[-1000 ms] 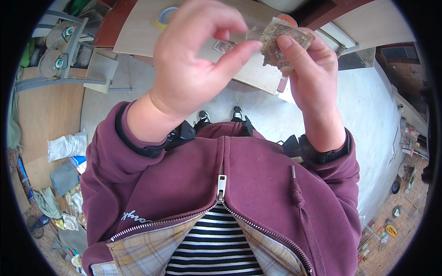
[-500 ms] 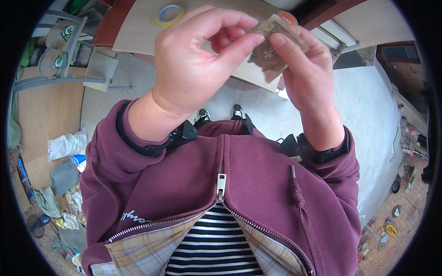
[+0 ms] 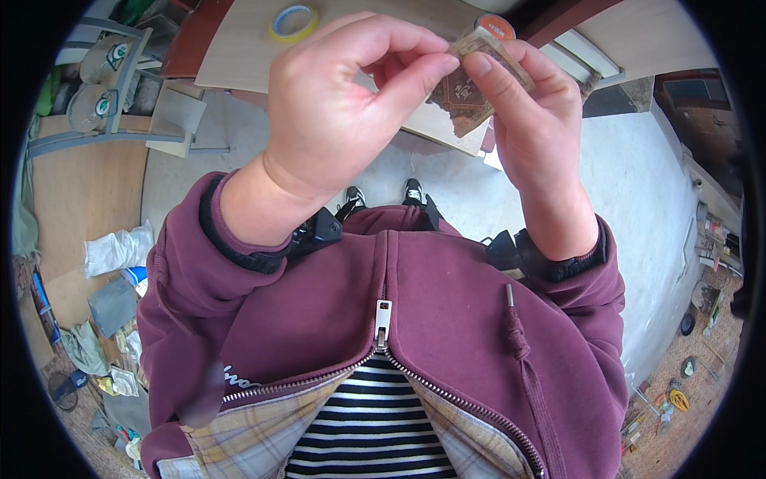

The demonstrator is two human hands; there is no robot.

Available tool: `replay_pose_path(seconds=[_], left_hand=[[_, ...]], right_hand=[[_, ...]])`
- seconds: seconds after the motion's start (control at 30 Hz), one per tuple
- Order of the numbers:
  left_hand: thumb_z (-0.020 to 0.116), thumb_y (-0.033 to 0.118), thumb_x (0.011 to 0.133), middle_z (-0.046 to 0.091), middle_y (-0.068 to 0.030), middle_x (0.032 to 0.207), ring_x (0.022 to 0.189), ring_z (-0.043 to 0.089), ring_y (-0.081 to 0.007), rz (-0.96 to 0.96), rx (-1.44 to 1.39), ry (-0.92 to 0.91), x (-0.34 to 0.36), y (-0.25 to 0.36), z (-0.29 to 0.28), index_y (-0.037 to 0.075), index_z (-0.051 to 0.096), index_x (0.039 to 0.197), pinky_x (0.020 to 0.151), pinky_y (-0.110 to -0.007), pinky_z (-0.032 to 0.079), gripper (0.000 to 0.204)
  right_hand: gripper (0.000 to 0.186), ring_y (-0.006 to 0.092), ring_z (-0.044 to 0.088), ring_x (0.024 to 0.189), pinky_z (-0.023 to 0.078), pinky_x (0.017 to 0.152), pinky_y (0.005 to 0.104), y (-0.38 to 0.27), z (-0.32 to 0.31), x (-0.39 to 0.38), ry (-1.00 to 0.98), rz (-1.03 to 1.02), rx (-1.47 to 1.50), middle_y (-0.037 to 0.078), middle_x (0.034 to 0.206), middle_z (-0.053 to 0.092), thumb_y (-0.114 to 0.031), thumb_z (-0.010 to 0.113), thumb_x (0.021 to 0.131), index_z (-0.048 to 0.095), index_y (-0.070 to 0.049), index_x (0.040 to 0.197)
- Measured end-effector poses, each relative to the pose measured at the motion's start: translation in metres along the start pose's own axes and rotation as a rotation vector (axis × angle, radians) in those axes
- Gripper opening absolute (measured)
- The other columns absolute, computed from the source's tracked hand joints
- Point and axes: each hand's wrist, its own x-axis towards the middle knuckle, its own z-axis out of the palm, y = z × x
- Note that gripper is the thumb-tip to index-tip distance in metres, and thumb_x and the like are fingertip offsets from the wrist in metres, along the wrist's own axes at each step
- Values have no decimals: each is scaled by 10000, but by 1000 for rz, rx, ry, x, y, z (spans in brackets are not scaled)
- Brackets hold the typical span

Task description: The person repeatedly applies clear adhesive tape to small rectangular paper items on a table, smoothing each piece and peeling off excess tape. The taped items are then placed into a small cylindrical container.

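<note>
A worn brown paper note [image 3: 464,97], which looks like an old banknote with a ragged, torn lower edge, is held up above the table. My right hand [image 3: 538,112] grips it, thumb across its face and fingers behind it. At the note's upper left edge, my left hand [image 3: 335,104] is closed in a pinch of thumb and forefinger; the other fingers are curled in. Partly behind the note, a round tin with an orange-red top [image 3: 496,25] is on the table.
On the pale table [image 3: 235,52] lies a roll of clear yellowish tape [image 3: 294,24]. A metal-framed rack [image 3: 132,88] stands at the far left. A white sack [image 3: 120,249] and assorted clutter lie at left, with a yellow coiled cord [image 3: 678,399] on the floor at right.
The note has tilted slightly, its torn lower tip shifting up and left, and its face shows sharper. Both hands have barely moved and keep their pinch.
</note>
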Motion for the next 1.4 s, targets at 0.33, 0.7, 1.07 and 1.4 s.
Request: replay_pose_path(seconds=[0.33,0.7,1.07,1.4], left_hand=[[673,83,896,589,6,813,733,505,-66,-164,-184,-221,5,-5,1,-1,652,907,667,-226,426,88],[657,106,839,560,-71,730,648,528,-211,-223,-93,-447,-12,-38,10,-3,603,810,605,-328,427,125],[654,92,887,493,-5,714,608,433,-77,-512,-263,-697,-32,-110,40,11,566,775,542,-261,365,164],[686,205,853,614,-68,768,676,592,-218,-419,76,-654,-46,-182,38,38,642,835,622,-332,462,174]], right_hand=[[170,76,633,715,490,561,188,3,-8,3,-37,-29,-241,54,882,684,-89,657,921,636,21,1049],[106,52,588,631,475,535,204,31,-17,0,-108,166,-206,18,759,644,-96,631,936,608,7,943],[103,27,525,664,433,575,205,108,-46,-3,-23,450,-224,-34,729,606,-92,660,917,633,-3,872],[75,37,546,669,441,597,208,183,-70,7,342,500,-224,-10,758,645,-73,671,893,633,-16,864]])
